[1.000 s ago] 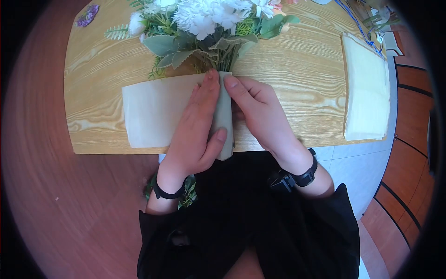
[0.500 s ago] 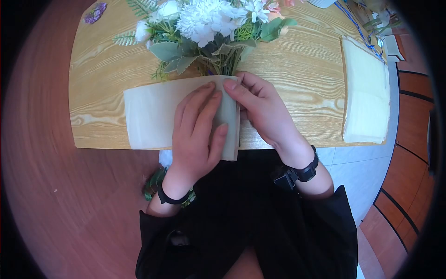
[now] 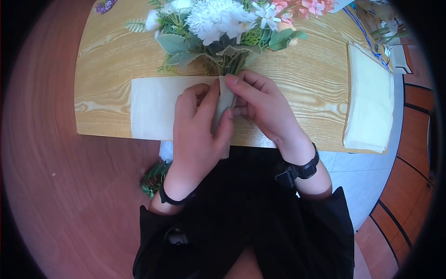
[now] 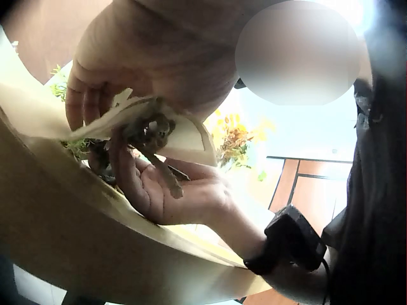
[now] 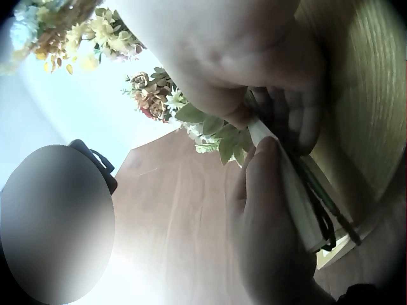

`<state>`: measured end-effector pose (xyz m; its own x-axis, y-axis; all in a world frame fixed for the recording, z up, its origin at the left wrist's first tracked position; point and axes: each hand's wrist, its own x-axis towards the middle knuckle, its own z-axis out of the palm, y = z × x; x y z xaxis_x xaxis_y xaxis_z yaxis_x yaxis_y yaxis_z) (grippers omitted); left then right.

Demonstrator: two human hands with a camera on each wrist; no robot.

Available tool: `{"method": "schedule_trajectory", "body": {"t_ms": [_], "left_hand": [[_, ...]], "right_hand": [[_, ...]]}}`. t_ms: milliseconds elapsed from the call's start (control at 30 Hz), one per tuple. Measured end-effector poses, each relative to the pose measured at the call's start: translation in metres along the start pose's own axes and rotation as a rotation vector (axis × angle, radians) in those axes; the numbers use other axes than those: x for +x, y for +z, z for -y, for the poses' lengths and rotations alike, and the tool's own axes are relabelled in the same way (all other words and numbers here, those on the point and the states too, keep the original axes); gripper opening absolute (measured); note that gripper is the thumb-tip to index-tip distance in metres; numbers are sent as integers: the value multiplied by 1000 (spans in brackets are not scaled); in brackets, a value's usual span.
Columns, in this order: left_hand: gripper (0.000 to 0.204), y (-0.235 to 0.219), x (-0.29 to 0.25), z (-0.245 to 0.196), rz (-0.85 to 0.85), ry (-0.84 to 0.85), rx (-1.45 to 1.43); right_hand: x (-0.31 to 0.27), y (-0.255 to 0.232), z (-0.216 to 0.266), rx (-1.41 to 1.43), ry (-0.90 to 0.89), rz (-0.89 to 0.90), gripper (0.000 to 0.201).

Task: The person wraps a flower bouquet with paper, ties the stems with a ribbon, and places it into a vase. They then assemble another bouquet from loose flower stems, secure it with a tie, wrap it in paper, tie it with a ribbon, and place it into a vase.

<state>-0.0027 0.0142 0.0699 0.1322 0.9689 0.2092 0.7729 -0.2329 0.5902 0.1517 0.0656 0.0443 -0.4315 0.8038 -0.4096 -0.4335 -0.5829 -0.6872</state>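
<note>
In the head view a bouquet (image 3: 213, 21) of white and pink flowers lies on the table, its stems running towards the person. A strip of pale wrapping paper (image 3: 149, 104) goes round these stems, with a loose flat end to the left. My left hand (image 3: 197, 121) holds the rolled part, thumb on its right side and fingers bent on the left. At the top edge of the roll my right hand (image 3: 267, 104) pinches the paper with the thumb, its fingers behind the stems. Cut stem ends (image 4: 156, 133) poke from the paper in the left wrist view.
A stack of cream paper (image 3: 369, 97) lies at the table's right end, with blue cords (image 3: 367, 37) above it. A small purple flower (image 3: 105, 5) sits at the far left. Below the table's front edge, green leaves (image 3: 153, 179) show beside the person.
The left hand went from flat on the paper to bent fingers with the thumb against the roll. The paper's top edge was spread to the right, then drew in narrower round the stems.
</note>
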Motion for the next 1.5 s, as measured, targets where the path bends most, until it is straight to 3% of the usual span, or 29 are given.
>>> {"method": "schedule_trajectory", "body": {"t_ms": [200, 400, 467, 667, 967, 1067, 1133, 1333, 1500], "left_hand": [[54, -3, -2, 6, 77, -20, -151], [53, -2, -3, -6, -46, 50, 1], [55, 1, -1, -6, -78, 83, 27], [59, 28, -1, 0, -55, -33, 76], [54, 11, -10, 7, -165, -93, 85], [53, -1, -8, 6, -232, -64, 109], [52, -7, -10, 6, -238, -107, 123], [47, -24, -12, 3, -412, 32, 78], [40, -46, -14, -16, -348, -84, 77]], "right_hand": [[0, -1, 1, 19, -44, 42, 22], [4, -4, -4, -22, -77, 55, 24], [5, -2, -7, -72, -80, 47, 17], [10, 11, -20, -71, -172, -21, 15], [3, 45, -24, -146, -312, -67, 18], [-6, 60, -10, -104, -208, -56, 18], [-6, 65, -9, -111, -241, -24, 16], [-18, 82, 7, -200, -335, 29, 16], [-28, 97, 19, -334, -489, 52, 17]]}}
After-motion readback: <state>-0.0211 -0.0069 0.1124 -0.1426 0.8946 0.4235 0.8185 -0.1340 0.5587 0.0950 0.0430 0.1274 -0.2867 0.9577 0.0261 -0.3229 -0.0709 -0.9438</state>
